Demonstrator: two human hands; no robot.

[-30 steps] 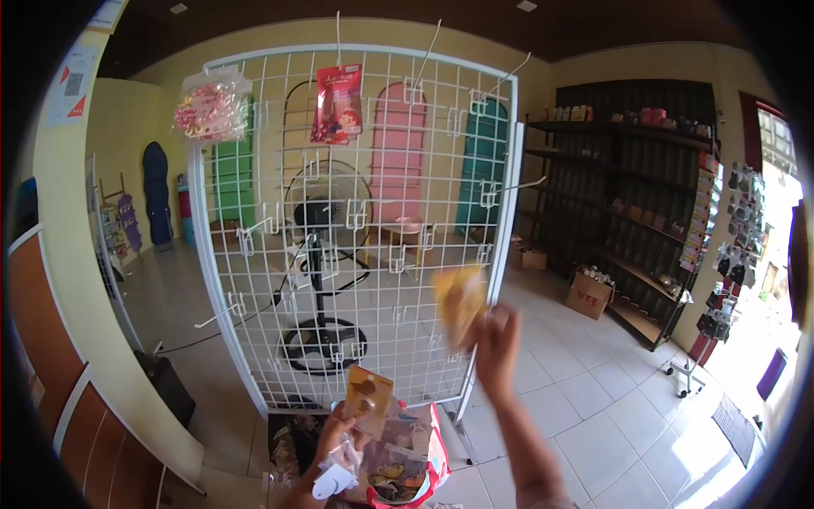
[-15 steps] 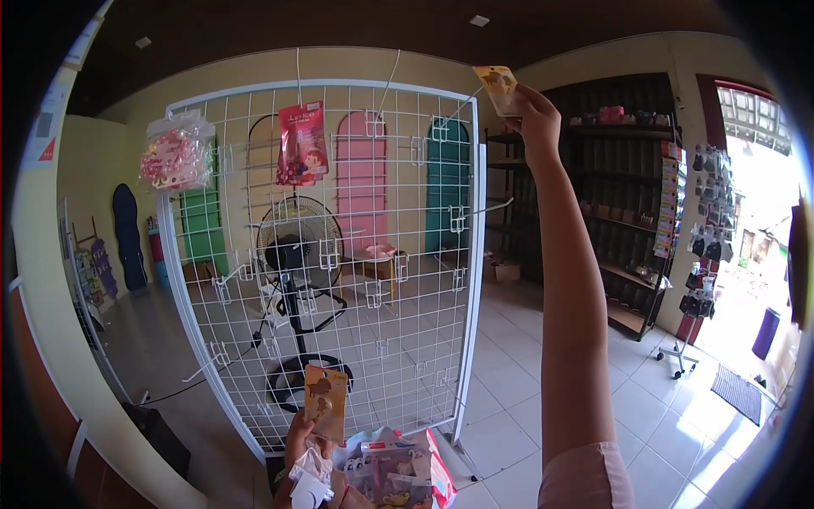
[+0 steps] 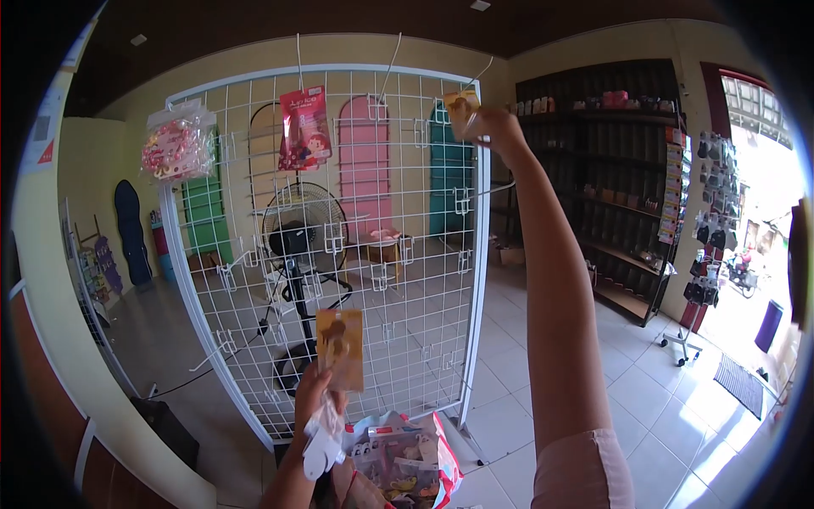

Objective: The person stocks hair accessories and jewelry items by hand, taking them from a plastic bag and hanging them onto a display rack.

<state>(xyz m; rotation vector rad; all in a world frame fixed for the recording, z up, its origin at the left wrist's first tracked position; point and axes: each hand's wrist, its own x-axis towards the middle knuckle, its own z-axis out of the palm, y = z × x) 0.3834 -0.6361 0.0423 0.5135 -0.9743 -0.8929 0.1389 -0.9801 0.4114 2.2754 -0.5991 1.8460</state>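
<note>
Reaching up to the top right corner of the white wire grid rack [image 3: 481, 254], my right hand [image 3: 502, 131] pinches a yellow carded pack [image 3: 461, 109] by its lower edge. That pack overlaps the base of a long wire hook [image 3: 484, 69] there. Lower down, my left hand [image 3: 315, 397] grips a second yellow carded pack [image 3: 341, 352], upright, with brown shapes printed on it. A clear plastic packet with a white round piece [image 3: 318, 454] hangs beneath my left fingers. Below, beside that forearm, sits an open bag [image 3: 449, 462] filled with several small packaged goods.
A pink Lip Ice pack [image 3: 303, 127] and a plastic bag of pink beaded items [image 3: 176, 142] hang on the grid. Behind it stands a black fan [image 3: 292, 240]. Dark shelves [image 3: 593, 170] and a rack of small hanging goods [image 3: 714, 195] are at right.
My right hand has brought its pack left and down, over the grid's top right corner. My left hand and its pack have risen slightly, and the view has shifted.
</note>
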